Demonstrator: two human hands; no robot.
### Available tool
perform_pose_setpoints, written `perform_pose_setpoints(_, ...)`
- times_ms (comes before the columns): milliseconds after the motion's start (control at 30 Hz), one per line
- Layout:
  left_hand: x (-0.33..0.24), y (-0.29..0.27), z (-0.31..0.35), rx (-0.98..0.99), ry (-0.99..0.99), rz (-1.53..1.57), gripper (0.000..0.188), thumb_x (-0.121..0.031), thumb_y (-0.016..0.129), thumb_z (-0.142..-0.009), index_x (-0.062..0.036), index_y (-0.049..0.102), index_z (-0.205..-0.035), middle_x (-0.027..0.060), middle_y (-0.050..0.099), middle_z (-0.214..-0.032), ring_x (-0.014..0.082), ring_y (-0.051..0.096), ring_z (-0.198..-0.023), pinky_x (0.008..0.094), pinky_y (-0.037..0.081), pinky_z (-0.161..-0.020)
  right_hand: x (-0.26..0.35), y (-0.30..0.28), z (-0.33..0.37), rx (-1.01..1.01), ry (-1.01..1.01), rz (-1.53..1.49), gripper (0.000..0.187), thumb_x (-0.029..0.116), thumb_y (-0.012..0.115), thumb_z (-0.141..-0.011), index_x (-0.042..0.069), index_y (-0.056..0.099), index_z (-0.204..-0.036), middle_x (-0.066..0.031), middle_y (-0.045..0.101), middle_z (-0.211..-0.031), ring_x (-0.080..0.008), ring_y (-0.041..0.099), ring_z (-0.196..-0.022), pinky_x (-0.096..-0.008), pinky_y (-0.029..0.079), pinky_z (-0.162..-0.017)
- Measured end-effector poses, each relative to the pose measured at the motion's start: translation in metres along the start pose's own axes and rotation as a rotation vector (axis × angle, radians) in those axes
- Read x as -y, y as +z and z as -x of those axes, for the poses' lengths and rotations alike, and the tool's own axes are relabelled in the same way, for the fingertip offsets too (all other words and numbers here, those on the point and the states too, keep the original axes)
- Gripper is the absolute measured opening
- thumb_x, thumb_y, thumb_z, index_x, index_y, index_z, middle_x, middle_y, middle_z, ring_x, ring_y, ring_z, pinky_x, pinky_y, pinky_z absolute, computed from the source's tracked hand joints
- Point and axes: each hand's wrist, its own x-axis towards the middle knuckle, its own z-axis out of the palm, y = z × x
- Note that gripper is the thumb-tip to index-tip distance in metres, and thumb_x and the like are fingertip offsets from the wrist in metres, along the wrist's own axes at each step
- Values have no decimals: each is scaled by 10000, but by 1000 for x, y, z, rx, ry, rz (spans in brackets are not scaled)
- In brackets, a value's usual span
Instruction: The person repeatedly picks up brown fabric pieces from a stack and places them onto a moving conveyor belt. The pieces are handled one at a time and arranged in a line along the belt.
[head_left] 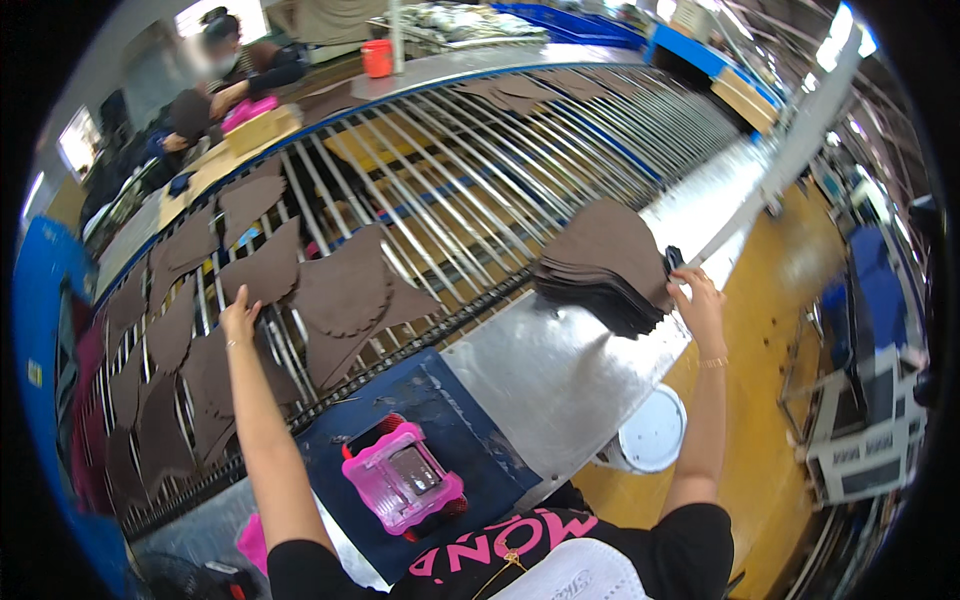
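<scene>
My left hand [238, 320] reaches over the conveyor with its index finger stretched and fingers apart. Its fingertip is at the lower edge of a brown cut piece [262, 266] with a curved outline. On the right, my right hand [701, 308] has thumb and fingers closed around a small black object [673, 259], whose kind is unclear. That hand is beside the right edge of a thick stack of brown cut pieces [605, 250] lying on the metal table. Other brown pieces [345, 285], some with scalloped edges, lie on the conveyor bars next to my left hand.
Metal bars form the long conveyor [440, 180], with a chain along its near edge. A pink plastic holder [402, 478] sits on a dark blue mat [480, 440]. A white bucket [652, 430] stands below the metal table [530, 370]. Across the conveyor, a person [240, 70] works near an orange bucket [377, 58].
</scene>
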Motion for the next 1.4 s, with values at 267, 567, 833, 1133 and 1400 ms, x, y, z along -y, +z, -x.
perform_pose_setpoints(267, -89, 10, 106, 45, 92, -570, 746, -411, 740, -778, -54, 421, -1349, 51, 534, -998, 73, 450, -619, 203, 428, -446, -46, 95, -16, 6, 309, 48, 397, 378, 635, -846, 69, 669, -1093, -133, 609, -1098, -299, 565, -1053, -437, 443, -885)
perform_pose_setpoints(567, -132, -22, 262, 171, 203, -503, 631, -279, 669, -865, -99, 378, -1396, 15, 502, -992, 51, 490, -709, 170, 424, -467, -23, 97, -19, -69, 418, 107, 397, 417, 670, -815, 53, 684, -973, -134, 644, -1044, -312, 610, -996, -463, 461, -862)
perform_pose_setpoints(833, -143, -39, 322, 208, 237, -489, 575, -241, 648, -876, -108, 403, -1379, 29, 507, -1026, 53, 491, -731, 160, 446, -472, -30, 86, -42, 200, 534, -10, 456, 402, 732, -755, 24, 663, -1000, -202, 665, -1027, -338, 635, -993, -466, 478, -837)
perform_pose_setpoints(1133, -154, -20, 362, 293, 293, -510, 572, -225, 657, -859, -96, 422, -1365, 71, 520, -1074, 78, 527, -724, 171, 456, -459, -11, 87, -39, 135, 403, -475, 430, 180, 590, -867, -54, 527, -1222, -238, 666, -879, -250, 687, -622, -347, 540, -503)
perform_pose_setpoints(1400, -134, 19, 386, 536, 357, -463, 517, -149, 684, -839, -44, 488, -1305, 83, 489, -1108, 121, 593, -795, 223, 527, -578, 120, -23, 12, 14, -119, -924, 286, 207, 453, -993, -19, 508, -1160, -120, 650, -817, -137, 633, -526, -216, 474, -452)
